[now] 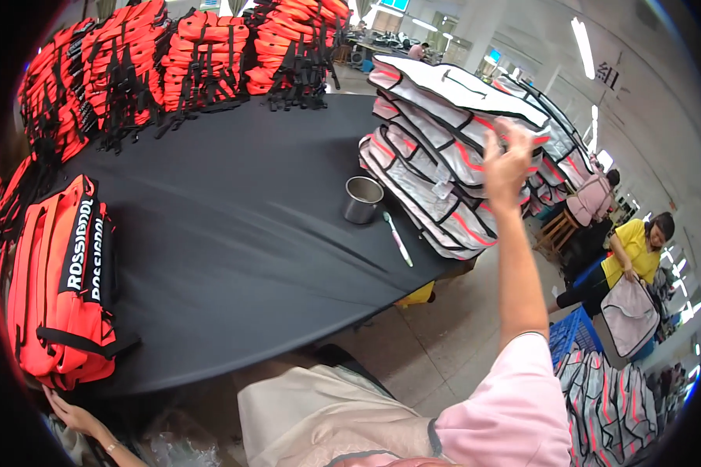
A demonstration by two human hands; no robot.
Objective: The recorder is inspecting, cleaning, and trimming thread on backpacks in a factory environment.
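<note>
My right hand is raised in front of the tall stack of white and grey bag panels with black edging and orange-red stripes. Its fingers look bent and spread, slightly smeared by motion, with nothing visible in them. Whether they touch the stack I cannot tell. At the lower left, my left hand reaches to the table edge just below a pile of folded orange-red bags with black straps. Its fingers are stretched out; their tips meet the bottom of the pile or the table edge.
A metal cup and a toothbrush-like brush stand and lie beside the panels on the black-covered table. Tall stacks of orange-red bags line its far side. At right, a person in yellow holds a panel near a blue crate.
</note>
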